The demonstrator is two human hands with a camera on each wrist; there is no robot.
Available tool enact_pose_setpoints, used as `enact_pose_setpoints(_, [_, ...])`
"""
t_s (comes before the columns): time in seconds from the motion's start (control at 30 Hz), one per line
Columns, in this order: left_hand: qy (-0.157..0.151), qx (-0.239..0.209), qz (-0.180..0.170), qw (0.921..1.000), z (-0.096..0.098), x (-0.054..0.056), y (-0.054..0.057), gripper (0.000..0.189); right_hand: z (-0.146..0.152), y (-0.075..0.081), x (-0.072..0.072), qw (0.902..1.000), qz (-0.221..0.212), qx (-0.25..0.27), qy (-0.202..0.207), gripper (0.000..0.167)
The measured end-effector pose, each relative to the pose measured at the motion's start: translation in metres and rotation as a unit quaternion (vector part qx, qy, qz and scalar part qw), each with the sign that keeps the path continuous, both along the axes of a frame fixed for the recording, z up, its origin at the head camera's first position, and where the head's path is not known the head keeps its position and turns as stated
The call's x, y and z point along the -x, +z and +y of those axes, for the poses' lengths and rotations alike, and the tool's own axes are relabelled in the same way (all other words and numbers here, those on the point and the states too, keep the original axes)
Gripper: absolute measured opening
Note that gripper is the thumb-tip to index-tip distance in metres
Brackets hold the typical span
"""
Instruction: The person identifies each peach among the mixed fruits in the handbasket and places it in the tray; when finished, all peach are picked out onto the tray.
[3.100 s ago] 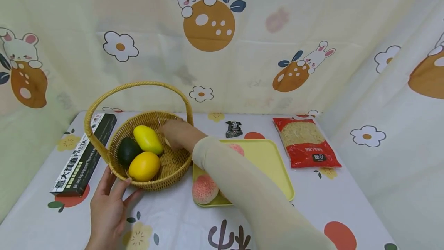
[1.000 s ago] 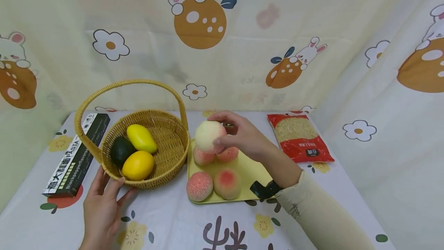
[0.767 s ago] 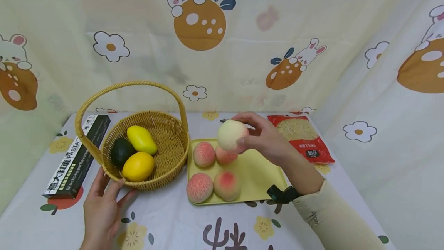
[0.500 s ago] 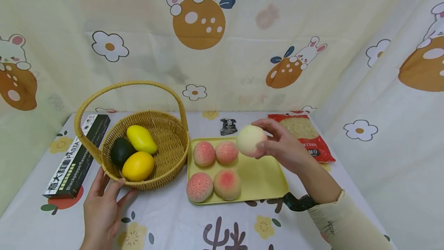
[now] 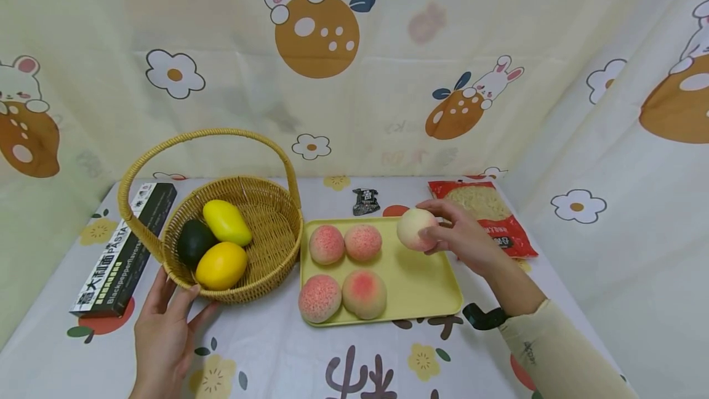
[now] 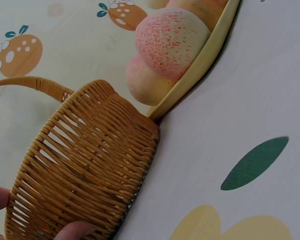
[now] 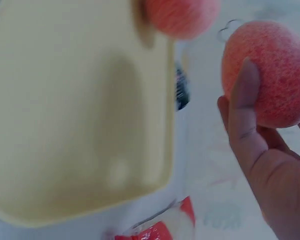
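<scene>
My right hand (image 5: 465,242) holds a pale peach (image 5: 414,229) between fingers and thumb, above the right back part of the yellow tray (image 5: 421,300). Its other side is pink-red in the right wrist view. Several more peaches (image 5: 327,244) sit in the tray's left half. To the left stands a round wicker basket (image 5: 271,226) with a tall handle. Inside it lie a yellow mango (image 5: 227,221), a yellow lemon (image 5: 221,265) and a dark green avocado (image 5: 195,243). Spread fingers of my left hand (image 5: 163,337) rest against the basket's near left side.
A pasta box (image 5: 124,251) lies left of the basket. Behind the tray is a small black packet (image 5: 365,201). A red bag of dry noodles (image 5: 487,214) lies at the back right, partly behind my right hand. A patterned curtain (image 5: 388,109) hangs behind the table.
My right hand was inside the basket earlier. It has since carried the peach rightward over the tray and, lately, a little lower. My left hand has stayed by the basket.
</scene>
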State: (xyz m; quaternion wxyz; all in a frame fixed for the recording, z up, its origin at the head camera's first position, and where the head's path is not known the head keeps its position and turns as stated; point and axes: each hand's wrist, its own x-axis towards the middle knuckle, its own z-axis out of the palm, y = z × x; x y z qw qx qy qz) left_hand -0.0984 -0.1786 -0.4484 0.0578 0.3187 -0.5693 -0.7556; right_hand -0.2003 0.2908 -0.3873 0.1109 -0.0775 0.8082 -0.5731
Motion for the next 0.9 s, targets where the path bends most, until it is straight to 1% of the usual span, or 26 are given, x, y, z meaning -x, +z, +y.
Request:
enact_pose_setpoints(0.17, [0.001,0.0,-0.005,1.0,0.0,0.0,0.0,0.075,-0.004,-0.012,0.017,0.9968,-0.016,-0.078,0.004,0.053])
enact_pose_setpoints(0.27, [0.0,0.001,-0.003,1.0,0.0,0.0,-0.001,0.075,-0.01,-0.013,0.025,0.9932,-0.021,-0.114,0.006,0.053])
enact_pose_setpoints(0.37, [-0.001,-0.002,-0.001,1.0,-0.001,0.0,-0.001,0.075,-0.016,-0.014,0.031,0.9898,-0.024,-0.14,0.01,0.053])
enact_pose_setpoints(0.5, [-0.001,-0.006,0.0,1.0,-0.001,0.001,-0.001,0.075,-0.021,-0.019,0.037,0.9852,-0.041,-0.166,0.011,0.048])
enact_pose_setpoints(0.63, [-0.004,0.0,-0.001,1.0,-0.001,0.0,-0.001,0.075,-0.023,-0.025,0.043,0.9808,-0.052,-0.188,0.014,0.047])
enact_pose_setpoints(0.83, [-0.005,0.003,-0.003,1.0,-0.001,0.0,-0.001,0.075,-0.026,-0.024,0.045,0.9796,-0.057,-0.191,0.025,0.057])
enact_pose_setpoints(0.9, [-0.005,0.003,-0.005,1.0,-0.001,0.001,-0.001,0.075,-0.027,-0.024,0.045,0.9799,-0.051,-0.19,0.031,0.059])
